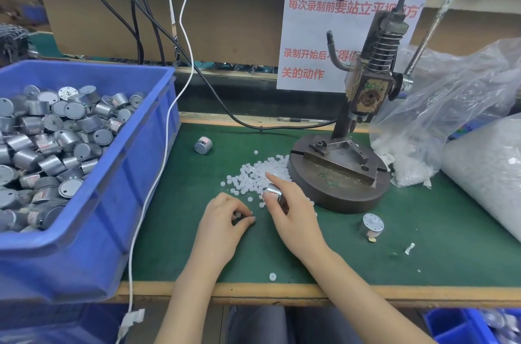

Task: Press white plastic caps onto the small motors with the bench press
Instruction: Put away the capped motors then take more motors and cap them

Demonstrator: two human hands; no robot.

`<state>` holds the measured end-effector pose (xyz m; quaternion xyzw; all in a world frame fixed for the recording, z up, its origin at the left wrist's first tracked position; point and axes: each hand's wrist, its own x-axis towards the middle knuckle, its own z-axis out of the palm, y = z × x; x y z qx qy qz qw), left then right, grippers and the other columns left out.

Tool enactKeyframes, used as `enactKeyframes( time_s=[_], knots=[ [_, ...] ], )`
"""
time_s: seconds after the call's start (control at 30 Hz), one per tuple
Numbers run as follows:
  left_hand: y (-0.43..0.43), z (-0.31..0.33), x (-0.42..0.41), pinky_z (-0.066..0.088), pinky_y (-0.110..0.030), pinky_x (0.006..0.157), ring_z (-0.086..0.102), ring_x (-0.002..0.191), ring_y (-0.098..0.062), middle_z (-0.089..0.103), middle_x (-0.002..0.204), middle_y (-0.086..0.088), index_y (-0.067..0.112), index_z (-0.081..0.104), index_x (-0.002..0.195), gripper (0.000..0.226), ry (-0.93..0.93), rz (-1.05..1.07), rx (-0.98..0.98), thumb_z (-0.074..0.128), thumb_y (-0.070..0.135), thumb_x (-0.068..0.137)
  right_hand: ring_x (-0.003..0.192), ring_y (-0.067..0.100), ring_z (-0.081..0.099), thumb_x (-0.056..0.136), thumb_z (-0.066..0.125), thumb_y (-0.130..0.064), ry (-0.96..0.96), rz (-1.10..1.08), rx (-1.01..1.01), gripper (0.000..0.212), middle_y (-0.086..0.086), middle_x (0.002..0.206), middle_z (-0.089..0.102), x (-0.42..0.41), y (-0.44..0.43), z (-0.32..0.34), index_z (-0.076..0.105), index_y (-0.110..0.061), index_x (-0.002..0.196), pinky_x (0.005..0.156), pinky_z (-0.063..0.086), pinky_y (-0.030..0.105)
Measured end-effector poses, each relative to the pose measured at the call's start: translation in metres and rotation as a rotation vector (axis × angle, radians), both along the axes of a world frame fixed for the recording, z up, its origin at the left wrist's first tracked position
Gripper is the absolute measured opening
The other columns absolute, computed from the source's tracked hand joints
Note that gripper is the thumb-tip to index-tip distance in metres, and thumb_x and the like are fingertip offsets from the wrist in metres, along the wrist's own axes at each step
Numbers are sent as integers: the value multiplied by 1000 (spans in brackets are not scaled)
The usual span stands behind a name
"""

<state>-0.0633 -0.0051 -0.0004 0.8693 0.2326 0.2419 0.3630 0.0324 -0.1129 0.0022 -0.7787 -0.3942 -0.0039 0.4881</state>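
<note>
two hands beside the bench press [338, 188]: my left hand [222, 228] pinches a white cap [238, 215], right hand [293, 214] wraps a motor [272, 192], held close for mating, i reckon.

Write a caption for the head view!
Right hand grips a motor, left hand pinches a white cap, beside the bench press.

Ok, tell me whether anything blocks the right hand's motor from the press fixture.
Nothing visible does. The motor in the right hand is just left of the press base; only loose caps lie on the mat between them, low enough to pass over. The fixture looks bare, with the ram raised above it.
</note>
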Motion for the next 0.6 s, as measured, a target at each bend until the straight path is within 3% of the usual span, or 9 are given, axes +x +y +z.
enactKeyframes(
  time_s=[0.13, 0.27, 0.33, 0.47, 0.6],
  knots=[
    [-3, 1, 0, 34, -19, 68, 42, 74, 0, 46, 73, 15, 20, 63, 76, 8, 42, -40, 65, 69, 16, 79, 71, -8, 46, 88, 61, -25, 46, -3, -22, 33, -17, 79, 45, -1, 1, -1, 47, -23, 118, 67, 33, 5],
    [-5, 1, 0, 34, -20, 67, 43, 74, 3, 46, 69, 15, 17, 63, 77, 8, 8, -67, 89, 66, 11, 80, 79, -8, 45, 87, 62, -25, -4, -5, -38, 27, -18, 91, 48, 0, 1, -2, 52, -20, 111, 71, 32, 4],
    [-5, 1, 1, 33, -19, 65, 42, 74, 3, 45, 68, 17, 16, 63, 80, 9, -30, -66, 118, 66, 7, 80, 81, -3, 45, 87, 62, -26, -17, -16, -39, 28, -13, 97, 51, 0, 2, -2, 54, -19, 113, 73, 31, 4],
    [-4, -3, 0, 32, -19, 62, 41, 78, 5, 44, 66, 17, 21, 63, 84, 16, -39, -53, 137, 66, 6, 79, 75, -6, 40, 91, 57, -30, -75, -18, -101, 33, -20, 85, 43, -1, 4, -3, 55, -17, 121, 72, 28, 3],
    [-4, -3, 1, 37, -13, 64, 47, 79, 4, 50, 64, 20, 26, 65, 84, 16, -52, -25, 50, 70, 12, 77, 82, -12, 42, 96, 49, -29, -48, 14, -103, 44, -15, 86, 41, -1, 4, -2, 41, -23, 139, 75, 28, 4]
  ],
)
